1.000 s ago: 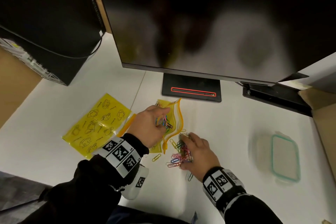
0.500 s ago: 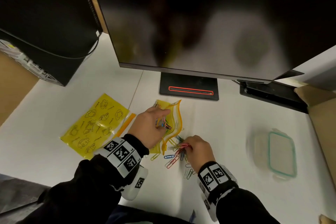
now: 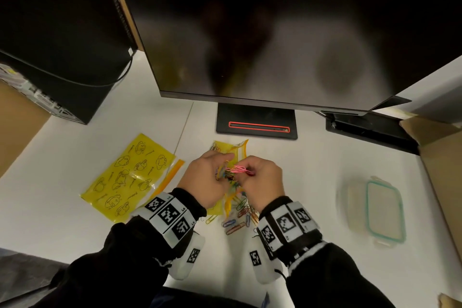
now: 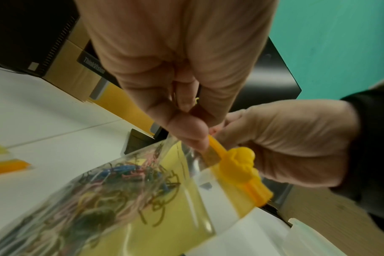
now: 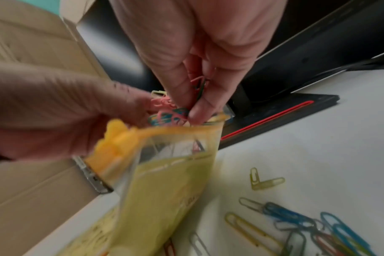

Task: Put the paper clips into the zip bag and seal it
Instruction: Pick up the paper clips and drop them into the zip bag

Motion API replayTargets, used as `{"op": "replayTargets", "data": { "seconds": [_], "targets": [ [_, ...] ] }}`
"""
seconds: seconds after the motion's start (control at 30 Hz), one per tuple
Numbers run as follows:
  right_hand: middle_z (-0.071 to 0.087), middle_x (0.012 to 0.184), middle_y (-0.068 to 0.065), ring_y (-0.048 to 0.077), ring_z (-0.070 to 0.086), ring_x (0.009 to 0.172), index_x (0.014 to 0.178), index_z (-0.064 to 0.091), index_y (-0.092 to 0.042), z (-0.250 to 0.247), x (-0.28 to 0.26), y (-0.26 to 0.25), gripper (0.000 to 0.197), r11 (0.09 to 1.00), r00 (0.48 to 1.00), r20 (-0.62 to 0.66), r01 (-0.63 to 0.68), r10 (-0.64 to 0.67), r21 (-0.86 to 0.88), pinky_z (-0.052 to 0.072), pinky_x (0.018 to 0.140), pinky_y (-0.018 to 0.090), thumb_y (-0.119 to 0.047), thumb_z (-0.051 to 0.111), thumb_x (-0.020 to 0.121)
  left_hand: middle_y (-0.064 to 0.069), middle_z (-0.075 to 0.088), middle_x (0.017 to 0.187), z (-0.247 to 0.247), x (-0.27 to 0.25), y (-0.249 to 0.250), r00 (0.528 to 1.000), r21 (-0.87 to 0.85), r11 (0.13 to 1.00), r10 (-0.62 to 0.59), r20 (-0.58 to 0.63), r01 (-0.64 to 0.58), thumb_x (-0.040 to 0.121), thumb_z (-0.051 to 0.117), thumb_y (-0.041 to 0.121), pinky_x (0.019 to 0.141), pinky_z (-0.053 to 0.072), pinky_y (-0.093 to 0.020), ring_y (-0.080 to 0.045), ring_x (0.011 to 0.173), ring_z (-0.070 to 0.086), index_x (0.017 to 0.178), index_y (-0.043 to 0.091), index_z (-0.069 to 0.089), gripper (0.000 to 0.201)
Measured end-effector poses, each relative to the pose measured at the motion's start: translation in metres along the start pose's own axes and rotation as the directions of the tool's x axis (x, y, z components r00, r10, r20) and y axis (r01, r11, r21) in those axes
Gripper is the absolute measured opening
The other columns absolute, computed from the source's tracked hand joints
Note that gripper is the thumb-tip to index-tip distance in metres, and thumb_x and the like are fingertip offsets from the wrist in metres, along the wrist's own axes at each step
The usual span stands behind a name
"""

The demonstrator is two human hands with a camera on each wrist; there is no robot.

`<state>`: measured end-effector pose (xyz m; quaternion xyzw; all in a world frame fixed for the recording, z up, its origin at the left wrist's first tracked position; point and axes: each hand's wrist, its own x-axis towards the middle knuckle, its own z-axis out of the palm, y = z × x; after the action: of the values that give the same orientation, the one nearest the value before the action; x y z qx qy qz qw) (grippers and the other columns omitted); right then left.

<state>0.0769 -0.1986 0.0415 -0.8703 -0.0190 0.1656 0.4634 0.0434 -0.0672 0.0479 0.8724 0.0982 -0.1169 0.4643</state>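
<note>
Since the earlier frame the right hand [image 3: 260, 180] has left the loose pile and risen to the bag mouth at centre frame, carrying clips. Its fingertips [image 5: 195, 110] pinch a bunch of paper clips [image 5: 164, 110] right at the opening. The left hand [image 3: 207, 177] pinches the orange zip edge of the zip bag [image 4: 143, 199], holding the mouth up and open; the orange slider [image 4: 239, 166] sits beside that pinch. Through the bag's clear side a tangle of clips already lies inside. More loose clips [image 3: 237, 217] lie on the white desk [image 3: 312, 195] below the hands. Risk: the mouth looks narrow, so tangled clips could snag on the rim and spill. At right, a lidded plastic container [image 3: 375, 210] is too blurred to show any contents.
</note>
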Motion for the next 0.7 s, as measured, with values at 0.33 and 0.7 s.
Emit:
{"op": "replayTargets", "data": {
  "seconds": [0.33, 0.7],
  "targets": [
    [0.067, 0.087, -0.009, 0.011, 0.064, 0.076, 0.082, 0.063, -0.029, -0.017, -0.004, 0.008, 0.031, 0.991, 0.996, -0.091, 0.027, -0.015, 0.129, 0.055, 0.073, 0.026, 0.002, 0.062, 0.081, -0.002, 0.056, 0.124, -0.008, 0.002, -0.001, 0.999, -0.054, 0.999, -0.009, -0.036, 0.007, 0.073, 0.059, -0.001, 0.095, 0.046, -0.026, -0.017, 0.108, 0.057, 0.125, 0.019, 0.055, 0.056],
    [0.051, 0.113, 0.005, 0.025, 0.057, 0.095, 0.116, 0.050, -0.017, -0.026, -0.059, 0.110, 0.048, 0.827, 0.952, 0.176, -0.116, 0.251, -0.550, 0.047, 0.078, 0.030, -0.013, 0.070, 0.072, 0.001, 0.058, 0.122, -0.026, 0.006, -0.006, 0.993, -0.057, 0.998, -0.032, -0.112, 0.026, 0.076, 0.058, 0.002, 0.079, 0.048, -0.024, -0.014, 0.073, 0.050, 0.121, 0.023, 0.058, 0.050]
  ]
}}
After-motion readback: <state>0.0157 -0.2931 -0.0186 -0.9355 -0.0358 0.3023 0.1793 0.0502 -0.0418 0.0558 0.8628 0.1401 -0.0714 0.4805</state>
